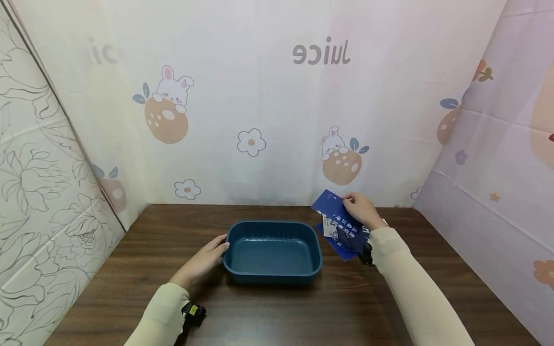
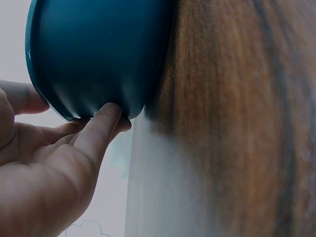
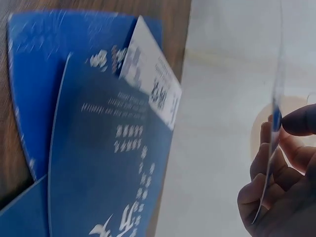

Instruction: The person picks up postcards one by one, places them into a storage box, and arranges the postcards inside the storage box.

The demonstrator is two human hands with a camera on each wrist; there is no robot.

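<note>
past my pale sleeves [image 1: 415, 288], my left hand [image 1: 202, 262] grips the basin [image 1: 272, 257], likely for steadiness; my right hand [image 1: 363, 210] pinches one blue card [image 1: 331, 206].

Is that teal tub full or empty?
Empty: the tub shows its bare bottom in the head view; the blue cards are outside, to its right.

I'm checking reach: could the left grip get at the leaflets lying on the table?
Probably not easily: the left grip holds the blue box, which lies between it and the leaflets.
</note>
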